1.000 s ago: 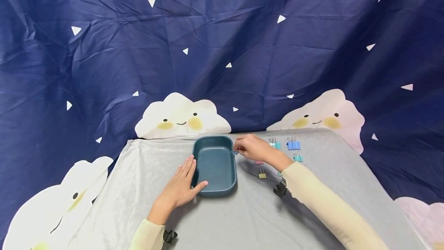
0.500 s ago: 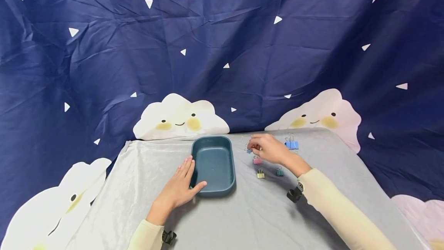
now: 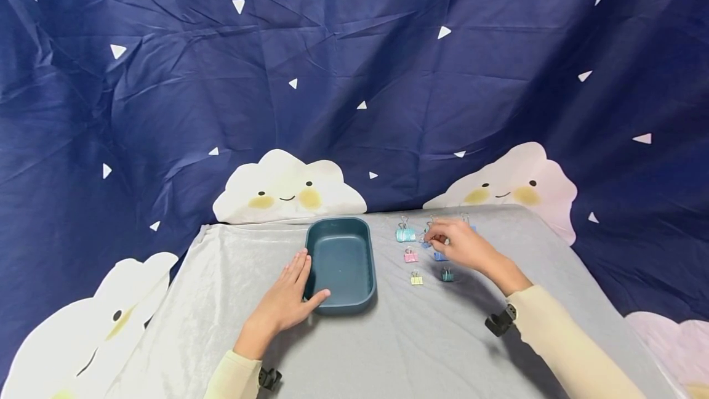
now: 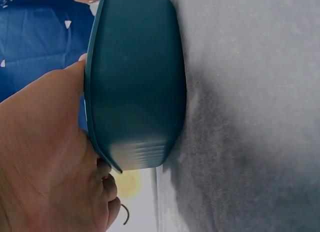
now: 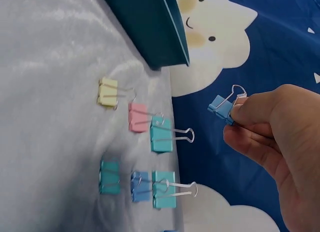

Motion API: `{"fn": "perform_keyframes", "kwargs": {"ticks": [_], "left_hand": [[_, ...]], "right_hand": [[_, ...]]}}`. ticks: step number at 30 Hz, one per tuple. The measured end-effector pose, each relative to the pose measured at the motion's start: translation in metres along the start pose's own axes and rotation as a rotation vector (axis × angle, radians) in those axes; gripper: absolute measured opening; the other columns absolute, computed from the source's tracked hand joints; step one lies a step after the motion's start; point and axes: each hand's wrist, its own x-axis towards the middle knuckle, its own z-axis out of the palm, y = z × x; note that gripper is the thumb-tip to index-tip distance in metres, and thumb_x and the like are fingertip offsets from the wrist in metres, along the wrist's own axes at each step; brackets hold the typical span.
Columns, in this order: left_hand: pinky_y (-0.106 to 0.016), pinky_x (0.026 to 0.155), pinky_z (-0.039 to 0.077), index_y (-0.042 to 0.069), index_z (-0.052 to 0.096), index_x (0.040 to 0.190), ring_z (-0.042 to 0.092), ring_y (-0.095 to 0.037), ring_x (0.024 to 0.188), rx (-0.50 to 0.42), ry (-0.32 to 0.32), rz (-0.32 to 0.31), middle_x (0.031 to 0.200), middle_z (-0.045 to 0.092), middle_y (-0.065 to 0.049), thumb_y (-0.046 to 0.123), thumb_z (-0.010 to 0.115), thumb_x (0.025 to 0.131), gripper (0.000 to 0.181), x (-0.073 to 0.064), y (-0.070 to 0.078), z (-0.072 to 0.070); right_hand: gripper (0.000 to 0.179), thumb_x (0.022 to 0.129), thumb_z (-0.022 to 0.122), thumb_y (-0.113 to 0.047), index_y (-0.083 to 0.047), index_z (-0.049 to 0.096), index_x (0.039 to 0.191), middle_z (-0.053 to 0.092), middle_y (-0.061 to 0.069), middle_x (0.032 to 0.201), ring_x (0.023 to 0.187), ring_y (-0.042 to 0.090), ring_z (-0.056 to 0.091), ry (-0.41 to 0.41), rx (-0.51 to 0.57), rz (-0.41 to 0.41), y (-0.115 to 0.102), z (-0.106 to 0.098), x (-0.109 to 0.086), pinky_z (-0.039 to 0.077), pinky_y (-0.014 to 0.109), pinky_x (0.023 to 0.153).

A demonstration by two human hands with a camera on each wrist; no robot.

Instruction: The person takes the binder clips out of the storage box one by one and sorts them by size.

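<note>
My right hand (image 3: 456,244) pinches a small blue binder clip (image 5: 221,107) between thumb and fingers, raised over the binder clips at the right of the table. Below it lie a pink binder clip (image 3: 410,256), a yellow binder clip (image 3: 416,278), a dark teal binder clip (image 3: 447,275) and a large turquoise binder clip (image 3: 405,234). A second blue clip (image 5: 141,186) and another turquoise clip (image 5: 165,189) show in the right wrist view. My left hand (image 3: 285,297) rests at the near left corner of a dark teal box (image 3: 370,291), fingers straight along its rim, thumb over the near edge.
The box stands upright on a grey cloth (image 3: 365,362) that covers the table. A large blue clip at the back right is mostly hidden behind my right hand. A navy curtain (image 3: 332,109) with white clouds hangs behind the table's far edge.
My right hand has moved right from beside the box's right rim, carrying the small blue clip over the other clips. The left hand and the box stay in place.
</note>
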Motion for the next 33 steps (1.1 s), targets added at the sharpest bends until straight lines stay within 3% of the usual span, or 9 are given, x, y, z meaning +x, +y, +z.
{"fn": "perform_keyframes", "kwargs": {"ticks": [7, 21, 33], "left_hand": [[-0.054, 0.135, 0.021, -0.004, 0.023, 0.168, 0.015, -0.037, 0.167, -0.005, -0.004, -0.006, 0.179, 0.015, -0.019, 0.067, 0.052, 0.104, 0.100, 0.000, -0.001, 0.000], [-0.056, 0.134, 0.022, -0.005, 0.025, 0.167, 0.018, -0.039, 0.166, -0.029, 0.011, -0.003, 0.178, 0.017, -0.020, 0.067, 0.055, 0.103, 0.100, -0.001, -0.003, 0.001], [-0.054, 0.136, 0.020, -0.003, 0.021, 0.168, 0.014, -0.036, 0.167, -0.018, -0.017, -0.013, 0.179, 0.013, -0.018, 0.067, 0.053, 0.104, 0.100, 0.001, -0.003, 0.001]], "right_hand": [[0.013, 0.089, 0.077, 0.002, -0.009, 0.081, 0.096, 0.075, -0.002, 0.090, 0.081, 0.009, 0.067, -0.002, -0.004, 0.079, 0.008, -0.002, -0.017, 0.061, 0.031, 0.073], [0.014, 0.087, 0.078, 0.005, -0.005, 0.081, 0.096, 0.076, 0.002, 0.091, 0.080, 0.014, 0.070, 0.026, -0.009, 0.142, 0.022, -0.005, -0.046, 0.062, 0.033, 0.073], [0.014, 0.090, 0.077, 0.005, -0.008, 0.081, 0.093, 0.078, 0.004, 0.094, 0.082, 0.015, 0.072, 0.013, -0.015, 0.275, 0.040, -0.009, -0.077, 0.062, 0.034, 0.072]]}}
